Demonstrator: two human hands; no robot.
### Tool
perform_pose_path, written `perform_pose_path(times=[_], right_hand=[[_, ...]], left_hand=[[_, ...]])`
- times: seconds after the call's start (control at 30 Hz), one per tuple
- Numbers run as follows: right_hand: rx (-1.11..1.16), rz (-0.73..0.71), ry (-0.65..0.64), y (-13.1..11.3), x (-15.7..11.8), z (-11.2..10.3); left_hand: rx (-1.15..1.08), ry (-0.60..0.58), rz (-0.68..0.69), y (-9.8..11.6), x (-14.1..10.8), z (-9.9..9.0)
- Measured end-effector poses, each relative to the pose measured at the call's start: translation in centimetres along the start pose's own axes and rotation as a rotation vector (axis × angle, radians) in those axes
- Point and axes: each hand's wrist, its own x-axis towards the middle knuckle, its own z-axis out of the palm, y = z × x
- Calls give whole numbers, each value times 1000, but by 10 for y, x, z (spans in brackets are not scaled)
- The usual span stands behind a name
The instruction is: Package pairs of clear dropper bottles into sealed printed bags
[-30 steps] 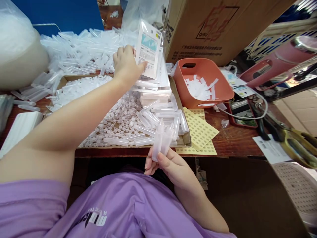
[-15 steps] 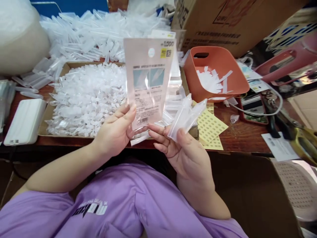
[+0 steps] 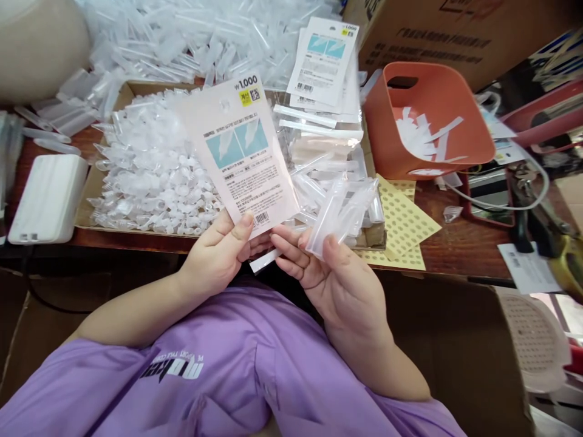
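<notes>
Head view: the left hand [image 3: 218,249] has its grip on the lower end of the printed packet [image 3: 243,161], apparently to leave its text uncovered, while the right hand [image 3: 344,288] clasps clear tubes [image 3: 328,212] by one end, seemingly leaving their length exposed, near the worktop [image 3: 460,258].

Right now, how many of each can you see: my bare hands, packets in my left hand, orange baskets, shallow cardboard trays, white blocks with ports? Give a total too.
Hands: 2 (left hand, right hand)
Packet in the left hand: 1
Orange basket: 1
Shallow cardboard tray: 1
White block with ports: 1
Total: 6
</notes>
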Motion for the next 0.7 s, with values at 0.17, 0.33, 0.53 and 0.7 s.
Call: perform_pose_path(times=[0.17,0.33,0.53,0.7], right_hand=[[-256,70,-78,-2,-6,-4],[-575,307,-432,-1,-10,-17],[-261,495,-438,16,-7,-21],[2,596,-417,19,-5,-18]], left_hand=[[-61,104,34,6,5,-4],[-92,92,26,12,5,-8],[-157,46,-136,18,0,-6],[-195,-2,-172,16,-2,-7]])
